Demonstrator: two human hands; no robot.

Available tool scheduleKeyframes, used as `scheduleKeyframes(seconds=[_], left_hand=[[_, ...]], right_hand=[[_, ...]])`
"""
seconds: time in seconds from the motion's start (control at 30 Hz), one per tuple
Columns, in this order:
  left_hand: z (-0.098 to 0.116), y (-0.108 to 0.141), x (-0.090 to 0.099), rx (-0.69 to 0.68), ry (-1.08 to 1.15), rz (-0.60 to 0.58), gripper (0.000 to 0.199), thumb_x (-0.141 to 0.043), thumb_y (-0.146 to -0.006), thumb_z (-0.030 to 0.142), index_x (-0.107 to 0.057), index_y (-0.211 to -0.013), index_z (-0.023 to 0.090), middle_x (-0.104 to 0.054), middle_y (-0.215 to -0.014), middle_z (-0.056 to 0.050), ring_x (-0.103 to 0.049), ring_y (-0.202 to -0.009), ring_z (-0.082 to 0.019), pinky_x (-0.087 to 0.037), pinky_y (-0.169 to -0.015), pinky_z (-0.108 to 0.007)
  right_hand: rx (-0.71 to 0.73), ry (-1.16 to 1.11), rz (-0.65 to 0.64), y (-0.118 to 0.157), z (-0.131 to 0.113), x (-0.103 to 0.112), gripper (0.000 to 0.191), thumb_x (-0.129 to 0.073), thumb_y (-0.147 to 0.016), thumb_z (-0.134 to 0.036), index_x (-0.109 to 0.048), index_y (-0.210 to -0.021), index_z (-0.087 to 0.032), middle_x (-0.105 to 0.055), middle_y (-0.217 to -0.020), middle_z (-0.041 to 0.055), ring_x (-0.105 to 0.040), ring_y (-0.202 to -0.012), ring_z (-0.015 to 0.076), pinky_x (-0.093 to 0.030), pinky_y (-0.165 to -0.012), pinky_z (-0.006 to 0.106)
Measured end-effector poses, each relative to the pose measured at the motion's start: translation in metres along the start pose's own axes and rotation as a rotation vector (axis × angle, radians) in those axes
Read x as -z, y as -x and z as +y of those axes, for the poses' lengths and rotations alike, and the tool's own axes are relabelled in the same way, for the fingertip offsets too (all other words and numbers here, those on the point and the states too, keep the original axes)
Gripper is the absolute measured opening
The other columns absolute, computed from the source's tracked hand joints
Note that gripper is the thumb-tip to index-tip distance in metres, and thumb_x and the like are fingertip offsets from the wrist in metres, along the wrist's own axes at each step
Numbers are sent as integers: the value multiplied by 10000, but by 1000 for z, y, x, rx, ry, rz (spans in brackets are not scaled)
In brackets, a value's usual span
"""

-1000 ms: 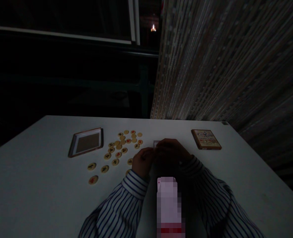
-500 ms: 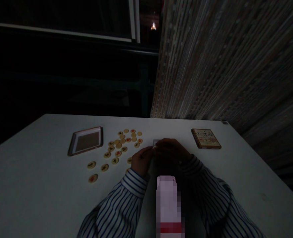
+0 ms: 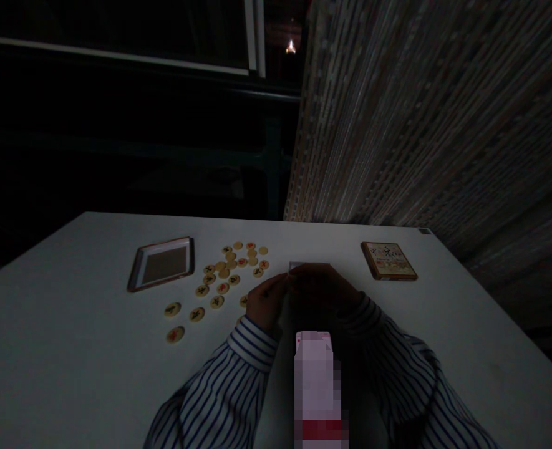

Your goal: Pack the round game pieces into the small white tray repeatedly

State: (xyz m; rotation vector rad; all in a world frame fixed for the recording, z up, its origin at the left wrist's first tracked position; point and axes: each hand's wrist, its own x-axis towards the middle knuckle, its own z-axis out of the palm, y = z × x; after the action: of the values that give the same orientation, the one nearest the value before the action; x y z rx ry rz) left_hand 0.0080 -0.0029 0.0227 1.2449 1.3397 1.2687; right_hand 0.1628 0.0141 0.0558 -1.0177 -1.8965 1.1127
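Note:
My left hand [image 3: 265, 304] and my right hand [image 3: 323, 284] meet above the middle of the table, fingertips close together. Their fingers are bent inward and closed; whatever lies between them is too dark and covered to name. Just beyond the fingers shows the pale edge of a flat object [image 3: 296, 265], mostly hidden under my right hand. Left of my left hand, round xiangqi pieces [image 3: 217, 302] lie scattered, several with red or dark characters and others plain side up. One piece [image 3: 243, 301] is right beside that hand.
On the white table [image 3: 93, 355] an open shallow tray [image 3: 164, 264] lies at the left, and a flat box with a printed lid [image 3: 390, 260] at the right. A lit, pixelated pink shape [image 3: 314, 374] is between my forearms. A string curtain [image 3: 350, 125] hangs behind.
My hands stay together in nearly the same place, with the right fingers shifting slightly. The pieces, tray and box have not moved on the table; the view tilts a little.

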Motion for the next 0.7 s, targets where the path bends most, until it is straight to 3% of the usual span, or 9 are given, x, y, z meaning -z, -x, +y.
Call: scheduleKeyframes(seconds=[0.33, 0.7], left_hand=[[4, 1, -1, 28, -14, 41, 240, -599, -656, 332, -668, -806, 157, -694, -813, -48, -629, -793, -181, -504, -747, -291], [-1, 1, -2, 14, 3, 50, 190, -613, -650, 308, -678, -783, 187, -698, -790, -29, -636, -759, -176, -519, -734, -291]], right_hand=[[89, 182, -11, -1, 0, 2, 227, -536, -760, -325, -607, -919, -179, -637, -801, 38, -578, -715, 139, -466, -653, 270], [192, 570, -36, -2, -5, 4, 189, -525, -784, -279, -592, -932, -182, -641, -832, 38, -563, -762, 130, -418, -701, 258]])
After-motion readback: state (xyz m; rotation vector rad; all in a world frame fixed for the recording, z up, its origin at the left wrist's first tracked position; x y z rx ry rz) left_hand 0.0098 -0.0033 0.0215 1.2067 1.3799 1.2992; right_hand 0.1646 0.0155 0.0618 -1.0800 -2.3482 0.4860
